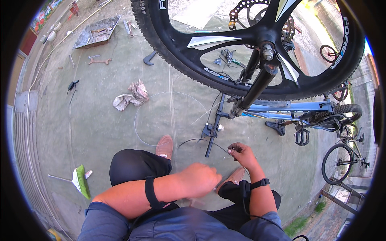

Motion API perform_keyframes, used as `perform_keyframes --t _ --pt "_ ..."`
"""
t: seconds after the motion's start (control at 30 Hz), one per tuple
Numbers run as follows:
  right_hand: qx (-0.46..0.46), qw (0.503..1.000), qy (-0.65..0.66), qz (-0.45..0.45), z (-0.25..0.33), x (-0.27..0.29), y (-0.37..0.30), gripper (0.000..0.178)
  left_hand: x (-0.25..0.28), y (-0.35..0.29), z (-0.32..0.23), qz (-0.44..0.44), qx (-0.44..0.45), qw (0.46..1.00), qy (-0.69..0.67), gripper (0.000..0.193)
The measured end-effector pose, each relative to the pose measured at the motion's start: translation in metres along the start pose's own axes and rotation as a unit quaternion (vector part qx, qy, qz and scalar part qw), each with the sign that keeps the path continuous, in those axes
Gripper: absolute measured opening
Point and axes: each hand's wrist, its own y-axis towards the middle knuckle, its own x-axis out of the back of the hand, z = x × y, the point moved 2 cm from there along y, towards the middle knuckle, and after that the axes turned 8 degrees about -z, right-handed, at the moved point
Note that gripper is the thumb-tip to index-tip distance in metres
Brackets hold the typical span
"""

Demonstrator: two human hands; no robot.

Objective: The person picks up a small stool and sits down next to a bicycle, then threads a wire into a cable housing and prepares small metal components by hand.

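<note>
My right hand [242, 155] pinches a thin black cable [209, 140] between thumb and fingertips; its free end arcs left past the handlebar. My left hand [200, 178] is closed in front of my knees, its fingertips turned away; what it grips, if anything, cannot be made out. Just beyond my hands is the handlebar [219, 114] of an upturned blue bicycle [287, 107], with a black brake lever [208, 130] on it. The bicycle's front wheel [193, 74] rises above. A fine pale wire [135, 120] loops over the green ground sheet beside the handlebar.
A crumpled rag [132, 95], a wrench [99, 61] and a black hammer-like tool [149, 58] lie on the sheet. A metal tray [96, 32] of tools stands far left, a green brush [81, 181] near left. Another bicycle [337, 162] stands right.
</note>
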Motion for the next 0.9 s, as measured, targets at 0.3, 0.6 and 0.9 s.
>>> perform_keyframes --t 0.3,0.6,0.9 --pt "0.008 1.000 0.010 -0.013 -0.010 0.001 0.000 0.026 0.002 0.001 -0.001 0.013 0.000 1.000 0.007 0.029" --pt "0.054 0.997 0.019 -0.044 -0.013 0.013 0.000 0.018 -0.001 0.005 0.000 0.027 0.009 1.000 0.005 0.027" --pt "-0.017 0.995 0.087 -0.048 0.014 0.013 -0.010 0.021 -0.009 0.003 -0.009 0.069 -0.013 0.997 -0.011 0.027"
